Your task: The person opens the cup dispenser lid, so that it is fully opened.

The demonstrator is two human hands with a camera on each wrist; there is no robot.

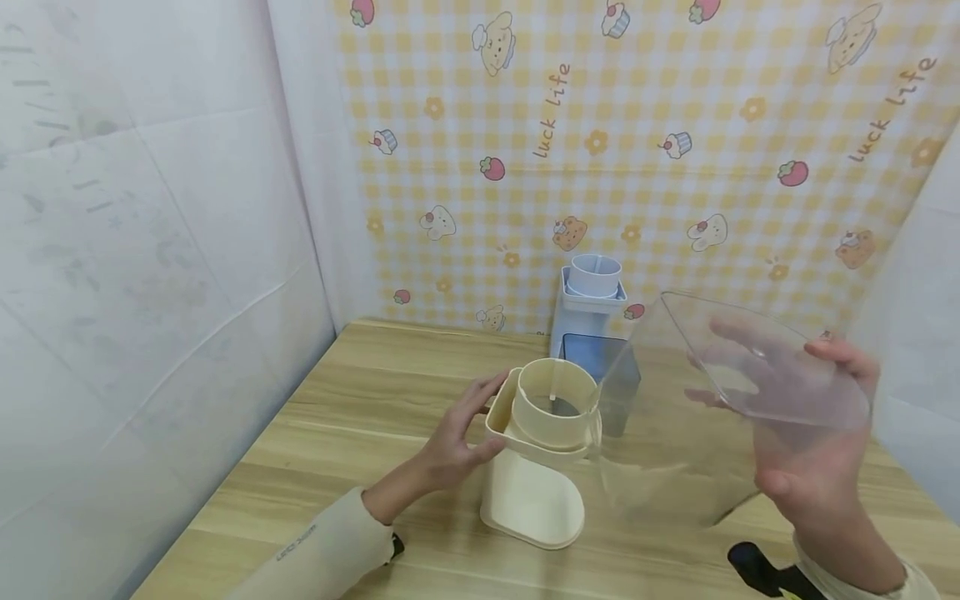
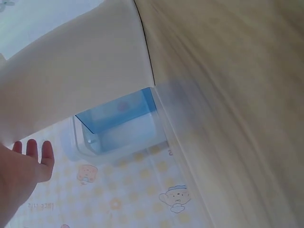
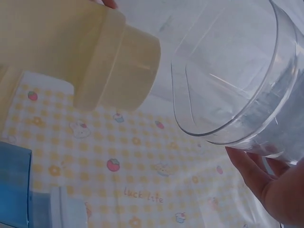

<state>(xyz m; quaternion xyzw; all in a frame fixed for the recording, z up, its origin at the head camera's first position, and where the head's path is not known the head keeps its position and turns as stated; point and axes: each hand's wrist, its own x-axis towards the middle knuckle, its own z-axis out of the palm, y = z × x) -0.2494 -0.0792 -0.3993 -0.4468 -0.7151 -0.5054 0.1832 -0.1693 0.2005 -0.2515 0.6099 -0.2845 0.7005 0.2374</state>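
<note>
A cream dispenser stand [image 1: 551, 427] stands upright on the table, with a round collar rising from its top tray and a rounded foot below. My left hand [image 1: 453, 442] grips the tray's left side, thumb in front and fingers towards the back. In the left wrist view, the fingertips of this hand [image 2: 28, 166] show at the edge of the pale stand [image 2: 76, 71]. My right hand [image 1: 817, 467] holds a clear plastic container [image 1: 667, 458], tilted, to the right of the collar. The right wrist view shows the container's open rim facing the cream collar [image 3: 135, 69].
Behind the cream stand is a similar pale blue stand [image 1: 594, 279] with a blue see-through bin [image 1: 600, 362] in front of it. A patterned cloth [image 1: 622, 192] hangs at the table's back edge, and a white sheet [image 1: 165, 250] hangs along the left.
</note>
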